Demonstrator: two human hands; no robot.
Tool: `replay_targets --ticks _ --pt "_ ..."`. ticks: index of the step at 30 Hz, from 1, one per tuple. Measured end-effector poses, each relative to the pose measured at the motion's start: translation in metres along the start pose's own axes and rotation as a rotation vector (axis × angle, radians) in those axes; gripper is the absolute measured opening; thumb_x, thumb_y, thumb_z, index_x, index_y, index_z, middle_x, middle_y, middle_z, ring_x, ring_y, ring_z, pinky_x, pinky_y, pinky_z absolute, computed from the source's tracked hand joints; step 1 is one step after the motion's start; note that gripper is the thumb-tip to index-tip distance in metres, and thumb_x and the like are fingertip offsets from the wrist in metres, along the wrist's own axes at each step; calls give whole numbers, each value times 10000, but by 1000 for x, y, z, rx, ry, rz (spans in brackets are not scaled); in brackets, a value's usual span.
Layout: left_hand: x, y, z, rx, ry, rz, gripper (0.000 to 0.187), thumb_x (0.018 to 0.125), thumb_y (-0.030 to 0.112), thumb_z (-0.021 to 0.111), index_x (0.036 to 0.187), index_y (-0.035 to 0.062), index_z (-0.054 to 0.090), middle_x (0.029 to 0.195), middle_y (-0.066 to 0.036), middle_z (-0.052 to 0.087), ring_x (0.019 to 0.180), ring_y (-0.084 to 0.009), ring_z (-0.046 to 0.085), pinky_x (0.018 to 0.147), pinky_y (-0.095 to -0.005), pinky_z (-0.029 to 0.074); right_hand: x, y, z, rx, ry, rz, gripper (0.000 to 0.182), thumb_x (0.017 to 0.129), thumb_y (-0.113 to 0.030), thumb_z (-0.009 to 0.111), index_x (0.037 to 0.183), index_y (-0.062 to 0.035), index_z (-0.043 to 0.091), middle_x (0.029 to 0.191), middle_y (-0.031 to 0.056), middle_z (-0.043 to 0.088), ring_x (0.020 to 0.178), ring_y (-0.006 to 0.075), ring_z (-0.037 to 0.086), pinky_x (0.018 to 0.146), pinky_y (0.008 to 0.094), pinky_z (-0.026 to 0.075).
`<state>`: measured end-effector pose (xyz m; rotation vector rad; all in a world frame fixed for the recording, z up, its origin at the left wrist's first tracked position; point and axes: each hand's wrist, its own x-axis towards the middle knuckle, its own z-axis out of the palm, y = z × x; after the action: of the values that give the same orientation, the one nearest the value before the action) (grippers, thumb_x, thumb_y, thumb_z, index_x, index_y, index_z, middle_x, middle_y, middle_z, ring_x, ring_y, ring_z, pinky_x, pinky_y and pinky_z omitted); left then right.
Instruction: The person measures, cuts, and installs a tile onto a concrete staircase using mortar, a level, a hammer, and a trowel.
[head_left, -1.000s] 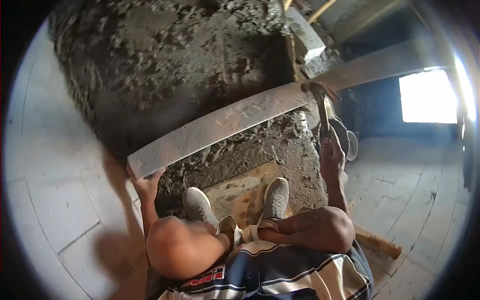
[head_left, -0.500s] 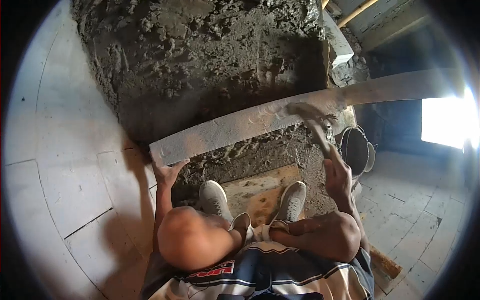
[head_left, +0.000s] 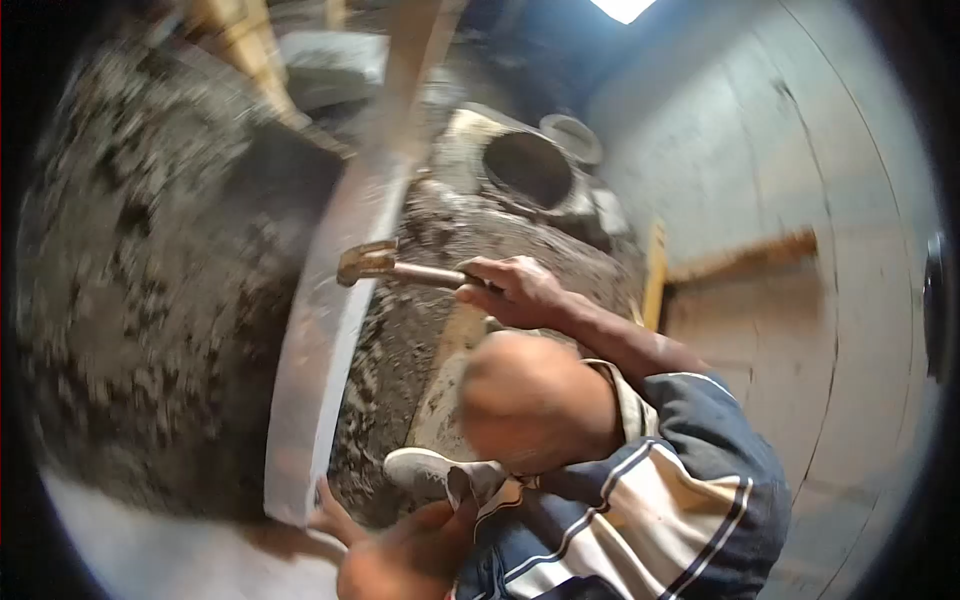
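Observation:
A hammer [head_left: 430,274] is in my right hand [head_left: 515,288], whose fingers wrap round the handle. Its head overlaps the right edge of a long, pale, mortar-smeared board [head_left: 318,340]. That board runs from the lower left up to the top of the view, across dark wet mortar [head_left: 150,290]. At its near end, my left hand [head_left: 337,517] has its fingers against the edge, partly hidden behind my blurred knee. Rough mortar also lies between the board and my shoe [head_left: 425,472].
A dark round bucket [head_left: 528,170] stands beyond my right hand. A pale block [head_left: 332,62] lies near the far end, by a yellowish pole [head_left: 240,45]. On the right, a wooden piece [head_left: 745,256] lies against pale block walling [head_left: 760,390].
My view has swung to the right, so the board now runs steeply up the picture. The hammer, blurred before, now shows its head at the board's edge. My left hand stays at the near end.

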<state>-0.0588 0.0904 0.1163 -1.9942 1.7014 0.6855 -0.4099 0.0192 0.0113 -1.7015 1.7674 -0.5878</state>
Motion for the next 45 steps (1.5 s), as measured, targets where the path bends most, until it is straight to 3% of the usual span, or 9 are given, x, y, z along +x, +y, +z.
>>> replay_targets --ticks 5,11,18,21,24,26,36,40,45 --pt "48 36 17 10 -22 365 728 918 448 695 1546 272 370 1437 -122 550 1285 -231 549 1175 -400 355 -100 41 16 20 94 509 433 937 -502 656 980 -72 635 767 217 650 800 433 655 716 523 495" --pt "67 45 44 -108 -47 491 747 921 467 686 1545 223 356 1443 -148 531 1288 -248 540 1160 -415 362 -211 98 70 200 161 666 481 964 -471 616 939 8 651 871 255 653 862 418 643 745 484 474" --pt "51 10 61 -456 154 138 775 924 490 675 1544 166 340 1450 -178 508 1292 -269 530 1142 -431 371 -245 112 54 -11 -42 771 335 998 -323 546 974 -16 679 880 225 684 825 384 667 753 469 509" --pt "37 3 71 -650 324 -78 790 926 499 670 1544 142 333 1454 -191 498 1294 -278 525 1135 -439 374 -280 182 43 -132 545 683 275 987 -272 601 963 -19 706 790 107 685 714 186 631 673 371 495" --pt "37 4 73 -787 427 -138 805 927 509 666 1543 117 326 1457 -204 488 1295 -286 521 1127 -446 378 -338 263 35 -68 759 1109 379 925 -348 661 983 27 653 859 165 692 798 266 655 720 403 514" --pt "40 8 73 -870 473 -137 816 928 515 662 1543 101 322 1459 -213 481 1296 -292 518 1122 -451 381 -370 287 46 -52 476 1401 384 845 -335 688 967 25 633 931 196 684 841 314 646 760 453 521" --pt "49 11 67 -1253 724 -168 878 933 547 647 1542 19 298 1470 -256 449 1302 -322 503 1097 -475 393 -436 363 82 -100 273 1211 544 807 -215 771 1201 54 511 1178 268 638 1079 369 643 940 453 515" --pt "56 -4 47 -1391 822 -163 906 935 560 640 1542 -13 289 1474 -274 436 1304 -333 497 1087 -484 398 -344 219 -8 -218 393 1310 576 820 -194 733 1270 38 459 1203 277 590 1121 388 595 985 468 477" --pt "141 -201 212 -1264 948 82 848 938 537 633 1511 -19 348 1462 -223 465 1319 -317 478 1116 -447 363 -307 177 -81 -256 829 658 612 844 -129 638 1390 0 393 1200 195 536 1107 333 549 990 434 451"
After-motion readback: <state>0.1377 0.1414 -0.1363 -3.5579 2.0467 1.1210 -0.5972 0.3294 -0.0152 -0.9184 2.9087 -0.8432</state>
